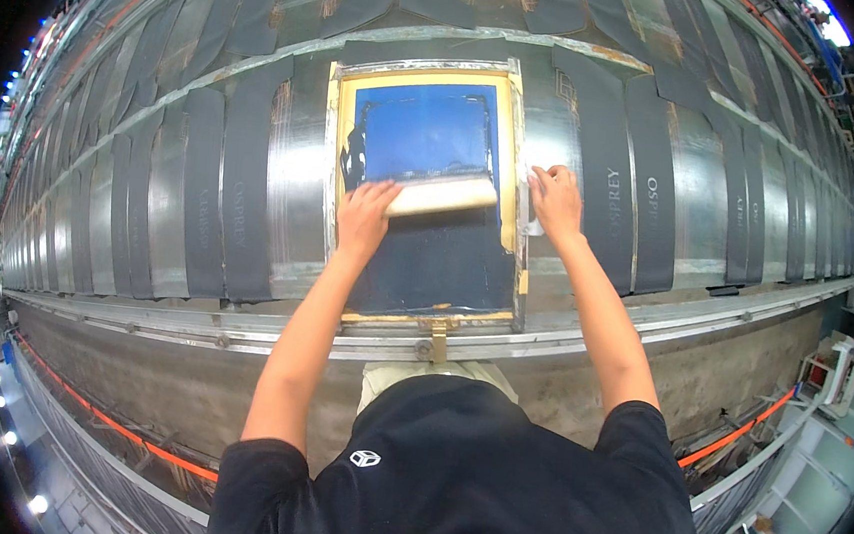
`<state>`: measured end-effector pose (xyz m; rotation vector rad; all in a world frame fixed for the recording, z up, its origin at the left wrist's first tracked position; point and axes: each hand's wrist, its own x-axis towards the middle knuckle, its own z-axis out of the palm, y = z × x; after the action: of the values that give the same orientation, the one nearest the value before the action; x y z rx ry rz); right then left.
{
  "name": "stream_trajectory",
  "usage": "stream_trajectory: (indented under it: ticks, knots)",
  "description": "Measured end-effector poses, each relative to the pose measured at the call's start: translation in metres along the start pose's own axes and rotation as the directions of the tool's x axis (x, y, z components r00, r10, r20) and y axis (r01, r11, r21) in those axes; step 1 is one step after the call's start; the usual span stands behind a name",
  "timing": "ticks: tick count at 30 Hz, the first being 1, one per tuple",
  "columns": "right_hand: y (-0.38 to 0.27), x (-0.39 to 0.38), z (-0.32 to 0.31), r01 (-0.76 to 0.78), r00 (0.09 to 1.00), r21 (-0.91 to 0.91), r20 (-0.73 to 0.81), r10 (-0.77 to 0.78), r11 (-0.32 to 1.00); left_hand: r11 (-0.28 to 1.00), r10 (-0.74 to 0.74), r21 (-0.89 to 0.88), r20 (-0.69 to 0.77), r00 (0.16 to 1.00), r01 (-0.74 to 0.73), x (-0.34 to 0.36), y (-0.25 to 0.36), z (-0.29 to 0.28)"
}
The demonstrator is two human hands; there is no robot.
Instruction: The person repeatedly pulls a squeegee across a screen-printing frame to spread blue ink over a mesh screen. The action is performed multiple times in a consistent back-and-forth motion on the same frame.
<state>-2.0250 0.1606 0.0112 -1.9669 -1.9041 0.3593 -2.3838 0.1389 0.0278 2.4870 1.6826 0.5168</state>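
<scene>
A screen-printing frame [514,264] with a metal border and yellow edging lies flat on the long table. Its mesh is bright blue [423,131] in the far part and dark [427,267] in the near part. Across the middle lies a pale squeegee [447,197], slightly tilted, its left end gripped by my left hand [362,220]. Just beyond the frame's right edge is my right hand [557,202], thumb and fingers pinched together. Something small and whitish shows by its fingertips, too unclear to name.
Dark fabric pieces [207,189] with pale lettering lie in rows on the shiny metal table, both sides of the frame. More pieces [652,214] continue to the right. A metal rail [582,339] runs along the table's near edge, with a brass-coloured bracket [439,338] at the frame.
</scene>
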Motion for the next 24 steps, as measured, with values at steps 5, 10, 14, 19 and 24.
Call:
stream_trajectory:
  ticks: [5,10,14,19,24]
  knots:
    - [-0.07,0.077,-0.042,0.398,0.917,0.015,-0.023,-0.398,0.917,0.973,-0.135,-0.147,0.264,0.955,0.178,0.113,-0.037,-0.015]
    - [-0.085,0.152,-0.011,0.229,0.877,-0.004,0.435,-0.204,0.973,0.972,-0.135,-0.109,0.461,0.877,0.207,0.174,-0.057,-0.016]
    - [-0.07,0.083,0.039,0.344,0.938,-0.022,0.053,-0.343,0.939,0.99,-0.079,-0.104,0.161,0.984,0.097,0.107,-0.041,0.009]
    - [-0.076,-0.053,0.024,0.271,0.956,0.14,0.074,-0.283,0.952,0.986,-0.072,-0.136,0.17,0.983,0.096,-0.02,0.015,-0.015]
    - [-0.085,-0.15,0.003,0.265,0.943,0.173,0.16,-0.293,0.949,0.99,-0.083,-0.103,0.154,0.985,0.099,-0.118,0.053,-0.026]
